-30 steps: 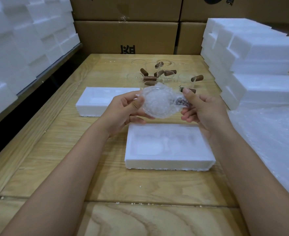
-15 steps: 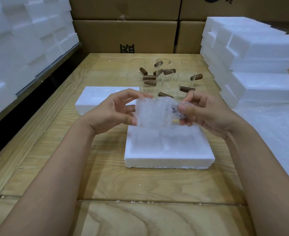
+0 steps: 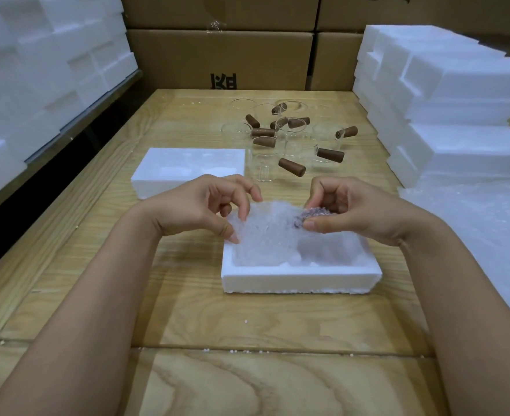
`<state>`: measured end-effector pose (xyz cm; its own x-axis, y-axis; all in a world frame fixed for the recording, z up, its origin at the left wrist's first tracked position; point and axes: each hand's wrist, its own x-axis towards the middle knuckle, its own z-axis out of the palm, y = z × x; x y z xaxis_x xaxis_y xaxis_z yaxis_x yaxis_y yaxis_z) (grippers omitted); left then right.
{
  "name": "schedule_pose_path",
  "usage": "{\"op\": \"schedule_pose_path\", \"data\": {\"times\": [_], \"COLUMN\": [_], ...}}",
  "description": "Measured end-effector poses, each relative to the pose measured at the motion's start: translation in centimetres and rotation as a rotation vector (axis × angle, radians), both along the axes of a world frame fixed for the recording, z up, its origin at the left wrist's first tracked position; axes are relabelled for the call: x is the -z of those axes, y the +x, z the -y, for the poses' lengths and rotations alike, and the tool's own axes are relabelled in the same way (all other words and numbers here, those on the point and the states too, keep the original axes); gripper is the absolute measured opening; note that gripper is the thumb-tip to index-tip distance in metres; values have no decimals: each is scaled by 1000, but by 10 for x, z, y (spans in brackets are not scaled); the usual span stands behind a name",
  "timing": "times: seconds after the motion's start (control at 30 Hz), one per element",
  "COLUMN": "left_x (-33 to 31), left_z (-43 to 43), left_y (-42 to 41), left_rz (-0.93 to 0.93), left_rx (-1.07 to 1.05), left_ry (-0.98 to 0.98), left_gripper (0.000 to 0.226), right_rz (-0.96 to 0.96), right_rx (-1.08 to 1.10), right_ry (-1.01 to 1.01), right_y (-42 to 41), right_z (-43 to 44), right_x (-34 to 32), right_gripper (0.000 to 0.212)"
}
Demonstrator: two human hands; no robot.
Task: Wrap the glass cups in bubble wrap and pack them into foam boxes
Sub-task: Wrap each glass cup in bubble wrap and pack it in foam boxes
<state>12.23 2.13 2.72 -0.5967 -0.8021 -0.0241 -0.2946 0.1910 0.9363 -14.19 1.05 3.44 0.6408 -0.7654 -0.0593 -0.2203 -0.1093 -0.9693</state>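
Though nearby, cups [image 3: 295, 143] beyond foam box [image 3: 301, 279]

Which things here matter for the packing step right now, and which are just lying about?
In the job: wrapped cup, pinched by left hand and right hand at the open foam box; unwrapped glass cups; bubble wrap sheets; second foam piece.
Lying about: cardboard cartons; foam stacks at both sides.

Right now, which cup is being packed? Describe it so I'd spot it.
On the wooden table, look at the nearer foam box. The left hand and right hand hold a cup at its left end. Unlike the bare glass cups behind, it is swathed in bubble wrap.
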Motion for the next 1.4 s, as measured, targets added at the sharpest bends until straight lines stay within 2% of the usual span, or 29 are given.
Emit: {"op": "schedule_pose_path", "data": {"times": [0.23, 0.3, 0.63, 0.9, 1.03, 1.1, 1.2, 1.27, 1.37, 1.4], "left_x": [1, 2, 8, 11, 10, 11, 12, 10, 9, 10], "left_z": [3, 4, 11, 5, 2, 1, 2, 4, 10, 12], "left_y": [-1, -1, -4, -7, -9, -11, -10, -1, 23, 33], "left_rz": [15, 15, 30, -13, -78, -76, -85, -140, -106, -92], "left_rx": [-110, -150, -321, -312, -306, -324, -366, -501, -1026, -1203], "left_ry": [-69, -111, -315, -195, -133, -154, -195, -279, -539, -553], "left_gripper": [32, 39, 31, 32, 24, 16, 14, 16, 17, 22], "right_rz": [-19, -26, -141, -229, -235, -237, -228, -198, -102, -60], "right_rx": [90, 123, 289, 234, 219, 218, 230, 264, 414, 517], "right_ry": [-99, -153, -472, -547, -556, -567, -570, -539, -570, -583], "right_y": [-1, -1, 1, -1, -1, 0, 1, 2, 3, 4], "right_z": [5, 7, 16, 19, 17, 17, 15, 14, 13, 13], "right_x": [5, 7, 21, 22, 22, 21, 21, 21, 21, 19], "right_gripper": [20, 20, 26, 29, 30, 30, 24, 15, 20, 23]}}
